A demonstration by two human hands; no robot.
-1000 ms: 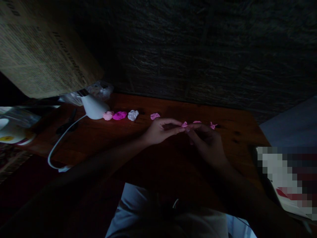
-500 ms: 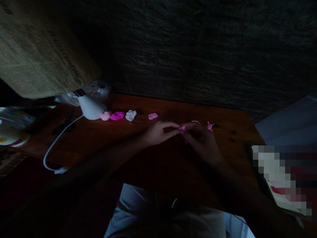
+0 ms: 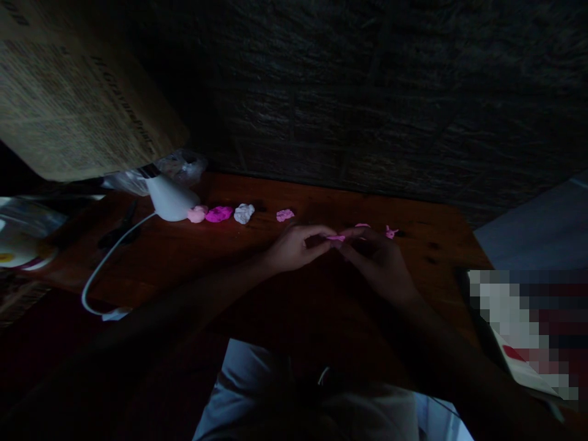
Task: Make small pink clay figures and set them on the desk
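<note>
Between my fingertips is a small piece of pink modelling clay (image 3: pixel 337 237). My left hand (image 3: pixel 298 246) pinches its left side with thumb and forefinger. From the right, my right hand (image 3: pixel 379 260) grips the other side, its fingers close to those of the left. Behind the right hand a flat pink piece (image 3: pixel 362 225) is partly hidden. Farther right stands a small pink figure (image 3: pixel 390 232) with thin points sticking up. A crumpled pink lump (image 3: pixel 285 215) lies beyond my left hand. The scene is dim, so fine detail on the held clay is hard to make out.
At the left stand a white lamp base (image 3: pixel 169 199), its newsprint shade (image 3: pixel 87 104) and cord (image 3: pixel 94 275). Beside it lie light pink (image 3: pixel 197 213), magenta (image 3: pixel 219 214) and white (image 3: pixel 244 213) clay lumps on the wooden table (image 3: pixel 441 245). Dark scissors (image 3: pixel 118 229) lie nearby. A stone-patterned wall (image 3: pixel 331 110) rises behind.
The held clay has turned from an upright curled shape to a flatter one between my fingertips. Both hands stay pinched together, shifted slightly left and down. The view has moved a little.
</note>
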